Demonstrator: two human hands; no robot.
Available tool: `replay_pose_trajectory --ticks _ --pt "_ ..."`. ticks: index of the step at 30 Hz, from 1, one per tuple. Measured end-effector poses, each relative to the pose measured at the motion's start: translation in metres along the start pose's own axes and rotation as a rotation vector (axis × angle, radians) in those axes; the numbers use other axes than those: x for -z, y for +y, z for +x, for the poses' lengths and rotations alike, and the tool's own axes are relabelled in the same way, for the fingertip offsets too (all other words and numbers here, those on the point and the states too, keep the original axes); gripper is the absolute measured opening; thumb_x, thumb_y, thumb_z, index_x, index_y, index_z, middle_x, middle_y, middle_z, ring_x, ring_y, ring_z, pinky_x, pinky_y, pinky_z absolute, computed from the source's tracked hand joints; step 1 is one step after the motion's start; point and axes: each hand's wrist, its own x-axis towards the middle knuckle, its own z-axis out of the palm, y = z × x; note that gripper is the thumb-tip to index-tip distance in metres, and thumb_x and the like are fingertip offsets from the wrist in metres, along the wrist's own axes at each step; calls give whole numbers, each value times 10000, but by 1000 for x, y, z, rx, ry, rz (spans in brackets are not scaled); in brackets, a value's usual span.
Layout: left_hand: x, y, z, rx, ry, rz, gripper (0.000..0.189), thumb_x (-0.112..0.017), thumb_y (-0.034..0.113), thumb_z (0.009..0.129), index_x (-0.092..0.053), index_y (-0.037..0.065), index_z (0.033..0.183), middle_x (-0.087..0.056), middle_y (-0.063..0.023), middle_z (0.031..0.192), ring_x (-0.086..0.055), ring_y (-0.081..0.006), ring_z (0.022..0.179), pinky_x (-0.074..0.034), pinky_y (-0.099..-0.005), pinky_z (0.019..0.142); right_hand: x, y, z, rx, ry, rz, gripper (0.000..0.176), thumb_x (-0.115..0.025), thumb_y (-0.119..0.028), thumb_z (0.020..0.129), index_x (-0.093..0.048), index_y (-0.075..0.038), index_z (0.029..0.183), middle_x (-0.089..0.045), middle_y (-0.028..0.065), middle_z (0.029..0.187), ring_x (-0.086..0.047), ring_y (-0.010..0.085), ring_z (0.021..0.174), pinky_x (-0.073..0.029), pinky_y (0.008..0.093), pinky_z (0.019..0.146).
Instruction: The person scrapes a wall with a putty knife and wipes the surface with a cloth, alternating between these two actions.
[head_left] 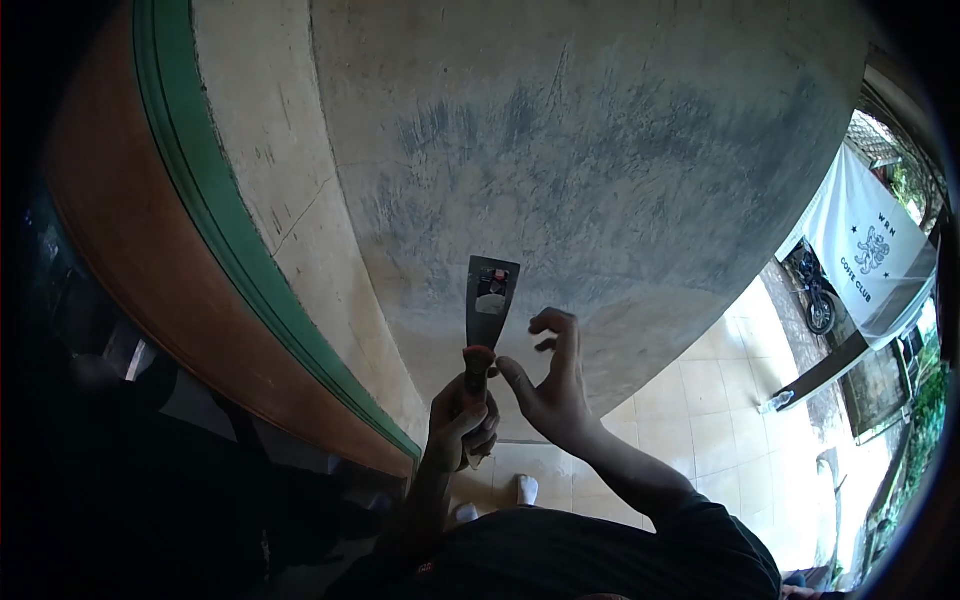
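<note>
My left hand (462,422) grips the red handle of a putty knife (489,305), whose flat metal blade points up toward the grey plastered wall (620,150). The blade carries a small red-and-white label. My right hand (552,385) hovers just right of the handle with fingers curled and spread, holding nothing; its thumb reaches toward the handle's top. Both forearms rise from the bottom of the head view over my dark shirt.
A green-edged brown door frame (200,190) runs down the left of the wall. Pale floor tiles (740,420) lie at the right. Farther right hang a white banner (872,245) and a parked motorcycle (815,295).
</note>
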Motion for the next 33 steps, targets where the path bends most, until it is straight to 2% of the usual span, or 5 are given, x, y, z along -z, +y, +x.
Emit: replay_pose_trajectory --ticks 5,12,18,28,33 --pt "-24 0 35 -84 142 11 165 -589 169 878 -487 45 919 -426 -14 602 -350 -65 374 -288 -210 336 15 -21 85 879 -199 -42 212 -695 -104 742 -556 -31 884 -537 91 860 -562 263 827 -480 353 755" --pt "-21 15 67 -207 -48 -272 409 -360 422 958 -455 43 836 -405 -20 608 -282 -79 372 -220 -223 319 -19 -19 146 1188 -592 -419 282 -607 -273 835 -551 -73 645 -595 59 657 -613 239 669 -490 361 650" --pt "-34 46 95 -288 -87 -186 319 -388 319 972 -432 3 980 -442 -80 739 -322 -77 405 -232 -198 310 -9 -53 186 826 -845 -720 443 -493 -388 893 -571 -62 603 -554 105 533 -607 258 564 -496 397 586" --pt "-27 35 98 -424 -173 -306 400 -409 182 940 -352 -51 1260 -495 -174 829 -347 -80 367 -283 -201 311 -32 -40 205 974 -771 -654 439 -492 -366 893 -585 -70 582 -551 105 519 -607 253 536 -498 389 570" --pt "-45 51 104 -523 -177 -340 342 -371 187 956 -398 113 1289 -441 -165 1000 -397 -60 427 -279 -157 317 -26 -50 223 1086 -654 -602 454 -478 -355 895 -550 -89 534 -535 98 477 -566 224 465 -460 357 493"
